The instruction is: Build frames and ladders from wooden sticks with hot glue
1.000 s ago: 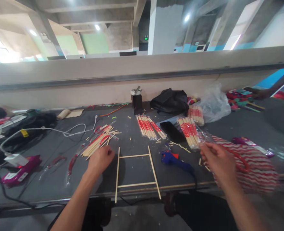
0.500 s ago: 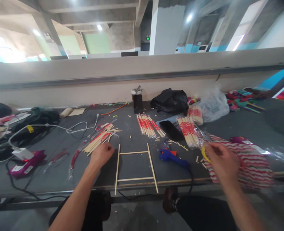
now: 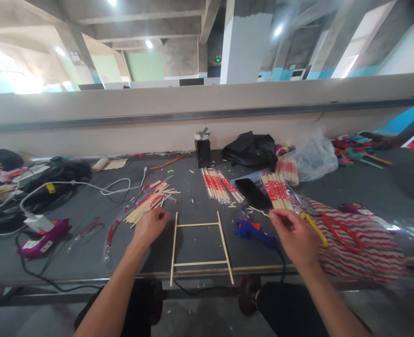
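My left hand [image 3: 152, 225] is closed beside a pile of loose wooden chopsticks [image 3: 145, 206]; anything inside its fingers is hidden. A ladder-like frame of thin sticks [image 3: 202, 225], two long sides joined by two crosspieces, lies right of it and overhangs the table's front edge. My right hand [image 3: 296, 238] hovers between the blue glue gun [image 3: 256, 231] and a red-and-white striped cloth [image 3: 365, 250], thumb and fingers pinched together. I cannot make out anything in that pinch. Behind the right hand, a yellow curved handle [image 3: 315, 229] and a red loop [image 3: 343, 235] lie on the cloth.
Packed chopsticks in red-banded wrappers [image 3: 216, 185] and a dark phone [image 3: 252, 193] lie farther back. A black bag [image 3: 251, 150] and clear plastic bag [image 3: 314, 154] are near the wall. At left are a purple power strip [image 3: 45, 238] and white cable [image 3: 87, 186].
My right hand has let go of the yellow-handled thing, which now lies on the cloth, and has moved left toward the glue gun. My left hand stays closed by the chopsticks.
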Available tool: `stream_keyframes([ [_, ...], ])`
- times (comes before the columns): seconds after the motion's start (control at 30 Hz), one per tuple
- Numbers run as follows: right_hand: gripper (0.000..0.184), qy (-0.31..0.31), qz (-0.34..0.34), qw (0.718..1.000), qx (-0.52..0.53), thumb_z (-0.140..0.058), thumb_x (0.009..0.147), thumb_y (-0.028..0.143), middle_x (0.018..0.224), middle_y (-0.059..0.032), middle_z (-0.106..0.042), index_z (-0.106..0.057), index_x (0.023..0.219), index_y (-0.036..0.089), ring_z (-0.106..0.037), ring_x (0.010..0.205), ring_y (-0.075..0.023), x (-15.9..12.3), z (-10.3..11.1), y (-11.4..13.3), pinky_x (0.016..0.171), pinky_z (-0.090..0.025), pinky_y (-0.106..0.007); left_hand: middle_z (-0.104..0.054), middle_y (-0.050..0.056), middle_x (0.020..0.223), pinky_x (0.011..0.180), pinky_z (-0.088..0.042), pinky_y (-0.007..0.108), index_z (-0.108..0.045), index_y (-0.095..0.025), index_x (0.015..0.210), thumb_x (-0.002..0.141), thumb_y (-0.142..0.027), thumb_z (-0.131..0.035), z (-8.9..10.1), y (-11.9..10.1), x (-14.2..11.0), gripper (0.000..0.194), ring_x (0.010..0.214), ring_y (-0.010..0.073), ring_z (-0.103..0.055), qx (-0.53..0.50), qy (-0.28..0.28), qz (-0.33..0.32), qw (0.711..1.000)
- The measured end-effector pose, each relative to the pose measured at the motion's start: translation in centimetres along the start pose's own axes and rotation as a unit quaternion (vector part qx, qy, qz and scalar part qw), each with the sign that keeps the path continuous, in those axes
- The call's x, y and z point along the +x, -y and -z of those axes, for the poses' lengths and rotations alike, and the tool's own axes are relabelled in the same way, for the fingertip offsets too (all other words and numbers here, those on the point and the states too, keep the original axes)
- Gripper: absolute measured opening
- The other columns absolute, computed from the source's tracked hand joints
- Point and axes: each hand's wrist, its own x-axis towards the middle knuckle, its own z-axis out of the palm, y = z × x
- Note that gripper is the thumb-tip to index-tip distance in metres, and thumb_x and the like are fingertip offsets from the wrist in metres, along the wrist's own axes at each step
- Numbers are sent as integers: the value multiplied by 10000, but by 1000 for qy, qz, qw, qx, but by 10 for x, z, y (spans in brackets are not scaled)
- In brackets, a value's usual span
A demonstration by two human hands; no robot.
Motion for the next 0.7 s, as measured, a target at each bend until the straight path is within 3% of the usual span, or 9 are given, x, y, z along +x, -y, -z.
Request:
stream_keyframes([
  [0.17,277,93,75,993,-3,-487,864,430,852,-49,-706,-657,899,214,-636,726,-176,-24,-20,25,687,-469,-272,-539,-16,580,532,-293,230,-571,-188,653,843,-407,-434,-4,-6,-5,321,568,123,-476,-59,2,-45,997],
  [0.3,247,186,101,975,-71,-464,887,385,783,-19,-698,-655,872,229,-639,678,-150,-49,-40,46,635,-429,-237,-623,8,761,645,-399,222,-635,-191,874,857,-276,-454,-8,-30,-11,200,694,128,-552,-130,-24,-165,977],
  [0.4,245,230,114,951,-172,-471,888,386,745,-7,-679,-637,809,224,-627,635,-146,-60,-51,56,546,-357,-239,-623,47,962,765,-437,231,-636,-211,1069,879,-210,-433,-12,-57,-7,279,856,141,-583,-121,-8,-283,951],
  [0.47,244,245,115,936,-225,-470,890,382,746,-7,-674,-616,782,219,-619,611,-143,-63,-56,59,507,-309,-245,-603,49,993,790,-439,233,-624,-243,1141,886,-198,-432,-14,-74,2,322,906,150,-580,-72,14,-366,928],
  [0.7,213,277,77,915,-284,-471,891,363,755,-37,-682,-584,813,200,-652,649,-167,-56,-62,67,497,-284,-241,-607,30,959,673,-431,195,-673,-260,1057,837,-160,-518,-19,-110,40,287,838,136,-586,41,108,-527,842],
])
